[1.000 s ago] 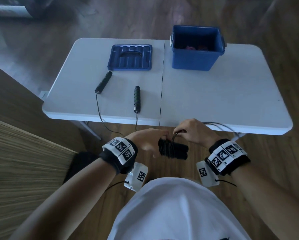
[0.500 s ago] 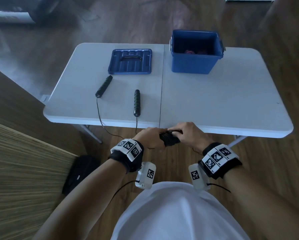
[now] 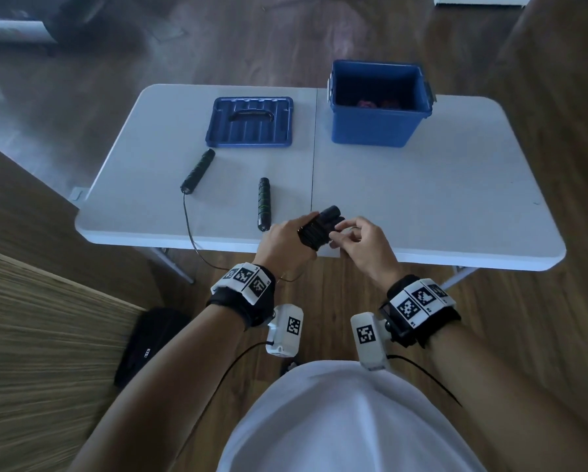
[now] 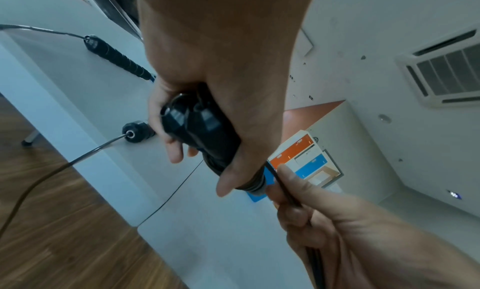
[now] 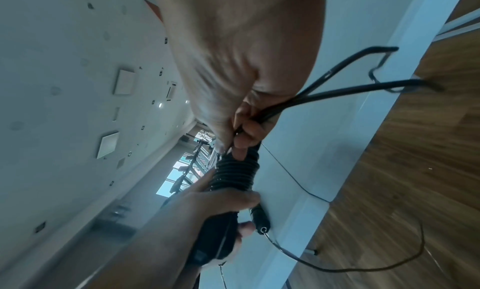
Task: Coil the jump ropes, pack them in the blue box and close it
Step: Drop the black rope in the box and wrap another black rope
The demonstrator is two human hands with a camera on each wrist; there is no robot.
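Now | left hand point(image 3: 287, 245) grips coiled rope bundle point(image 3: 319, 229) | right hand point(image 3: 362, 248) pinches its loose cord, just beside

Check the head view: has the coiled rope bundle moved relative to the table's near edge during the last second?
Yes. The coiled rope bundle went from below the white table's near edge to over its top.

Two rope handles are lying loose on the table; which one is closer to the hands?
The right-hand handle, lying nearly straight toward the table's front edge, just left of the left hand. The other handle lies farther back, angled toward the blue lid.
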